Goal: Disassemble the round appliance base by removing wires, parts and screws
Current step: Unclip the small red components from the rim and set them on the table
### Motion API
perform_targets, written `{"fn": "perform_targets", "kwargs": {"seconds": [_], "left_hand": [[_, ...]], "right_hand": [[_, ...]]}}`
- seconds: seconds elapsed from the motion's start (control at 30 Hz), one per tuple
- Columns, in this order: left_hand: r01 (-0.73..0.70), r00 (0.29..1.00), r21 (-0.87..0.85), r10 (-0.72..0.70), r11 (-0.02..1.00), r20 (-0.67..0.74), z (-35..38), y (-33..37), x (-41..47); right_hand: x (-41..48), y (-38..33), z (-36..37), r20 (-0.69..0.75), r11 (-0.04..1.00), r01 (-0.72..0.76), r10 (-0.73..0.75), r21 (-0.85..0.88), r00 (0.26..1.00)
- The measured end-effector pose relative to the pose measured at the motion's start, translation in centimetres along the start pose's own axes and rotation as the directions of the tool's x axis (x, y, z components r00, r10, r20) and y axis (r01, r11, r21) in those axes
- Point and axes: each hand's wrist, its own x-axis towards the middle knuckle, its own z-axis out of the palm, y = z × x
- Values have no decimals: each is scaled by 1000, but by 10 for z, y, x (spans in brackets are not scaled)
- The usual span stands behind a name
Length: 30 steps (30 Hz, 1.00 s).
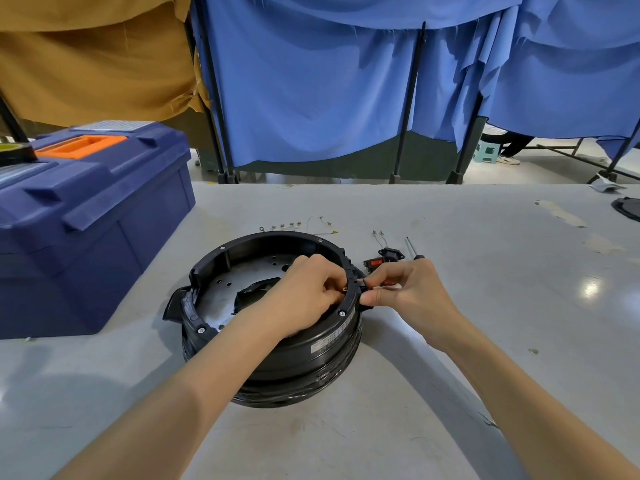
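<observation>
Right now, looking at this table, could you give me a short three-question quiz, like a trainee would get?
1. True or false: the screwdriver is held in the right hand.
2. Where does the blue toolbox stand relative to the round base? A) to its left B) to its right C) on top of it
3. Which hand reaches inside the base?
Key: 1 false, it lies on the table; 2 A; 3 the left hand.
</observation>
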Motion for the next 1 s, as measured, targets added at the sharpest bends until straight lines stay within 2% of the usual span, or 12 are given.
{"fn": "perform_targets", "kwargs": {"seconds": [0.3, 0.37, 0.43, 0.5, 0.53, 0.67, 0.77, 0.83, 0.93, 1.0], "left_hand": [[38, 999, -35, -38, 999, 15, 1, -6, 0], [41, 999, -36, -40, 999, 15, 1, -6, 0], [30, 999, -25, -30, 999, 15, 2, -5, 0], [16, 1000, -7, -16, 1000, 22, 2, -4, 0], [10, 1000, 2, -10, 1000, 25, 2, -3, 0], [3, 1000, 1, -3, 1000, 22, 3, -2, 1], [1, 1000, -17, -1, 1000, 28, 2, -4, 0], [-6, 999, -21, 7, 1000, 34, 2, -4, -1], [-10, 999, -10, 10, 1000, 35, 3, -4, 0], [-13, 999, -5, 13, 1000, 35, 3, -5, 0]], "right_hand": [[2, -5, -11, -39, 999, 14, -15, -38, 999], [3, -10, -25, -113, 1000, 15, -12, 21, 993], [4, -11, -39, -267, 999, 24, -17, 25, 964], [6, -6, -49, -407, 994, 13, -57, -111, 912], [7, -3, -51, -433, 985, -6, -72, -174, 898], [19, 12, -41, -402, 956, -61, -62, -287, 914], [33, 17, -28, -345, 899, -9, -159, -438, 925], [43, 17, -21, -278, 819, 33, -232, -573, 932], [57, 18, -18, -149, 627, 79, -303, -775, 941], [65, 18, -19, -82, 580, 136, -335, -803, 939]]}}
